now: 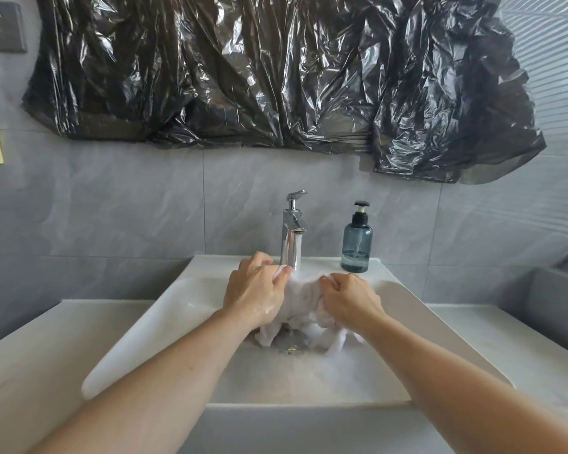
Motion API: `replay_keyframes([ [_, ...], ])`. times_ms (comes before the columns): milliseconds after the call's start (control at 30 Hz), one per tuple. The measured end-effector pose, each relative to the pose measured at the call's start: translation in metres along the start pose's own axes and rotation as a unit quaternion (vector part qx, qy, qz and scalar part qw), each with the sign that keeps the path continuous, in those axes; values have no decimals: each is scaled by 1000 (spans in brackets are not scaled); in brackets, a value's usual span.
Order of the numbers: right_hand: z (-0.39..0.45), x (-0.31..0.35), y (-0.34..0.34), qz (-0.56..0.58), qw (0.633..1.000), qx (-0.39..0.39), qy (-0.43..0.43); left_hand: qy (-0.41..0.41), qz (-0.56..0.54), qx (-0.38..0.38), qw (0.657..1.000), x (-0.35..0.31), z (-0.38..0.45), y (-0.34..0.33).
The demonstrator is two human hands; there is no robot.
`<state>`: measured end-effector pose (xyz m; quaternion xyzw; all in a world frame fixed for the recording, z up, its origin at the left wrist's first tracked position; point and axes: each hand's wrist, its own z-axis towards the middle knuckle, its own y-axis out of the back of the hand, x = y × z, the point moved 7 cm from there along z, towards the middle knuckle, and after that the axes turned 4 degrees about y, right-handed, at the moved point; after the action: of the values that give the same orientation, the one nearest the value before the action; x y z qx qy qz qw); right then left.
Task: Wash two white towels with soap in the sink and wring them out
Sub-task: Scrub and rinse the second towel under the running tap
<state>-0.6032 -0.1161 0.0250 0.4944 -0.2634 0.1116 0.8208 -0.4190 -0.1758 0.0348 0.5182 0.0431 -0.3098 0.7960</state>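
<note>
Head view: both hands, left hand [254, 290] at nine o'clock and right hand [350, 298] at three, grip a bunched wet white cloth towel [304, 301] stretched left-right under the chrome faucet [292, 231] stream, above the white ceramic sink [184, 322].

A bathroom: white sink [177, 309], chrome tap [292, 237], grey tiled wall [128, 208].

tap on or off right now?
On. A white stream of water falls from the faucet spout onto the white towel, which the left hand and right hand grip beneath it.
</note>
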Motion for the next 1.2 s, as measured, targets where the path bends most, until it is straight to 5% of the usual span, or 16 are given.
replay_keyframes([
  [200,-9,1,-15,-69,993,94,2,35,43,33,998,-2,-9,1],
  [333,-13,2,-23,-78,985,156,1,64,52,191,978,1,-8,-9],
  [433,-11,8,-12,-41,994,102,8,74,41,275,958,2,-8,-10],
  [567,-4,8,7,-23,999,-6,42,60,60,172,981,4,3,9],
  [800,-22,0,-30,-22,973,231,1,75,45,274,958,31,-11,-43],
  [1000,-26,5,-30,-70,963,260,21,34,83,264,960,32,-15,-52],
  [1200,-16,0,-29,-46,985,167,-5,25,81,191,978,23,-12,-45],
])
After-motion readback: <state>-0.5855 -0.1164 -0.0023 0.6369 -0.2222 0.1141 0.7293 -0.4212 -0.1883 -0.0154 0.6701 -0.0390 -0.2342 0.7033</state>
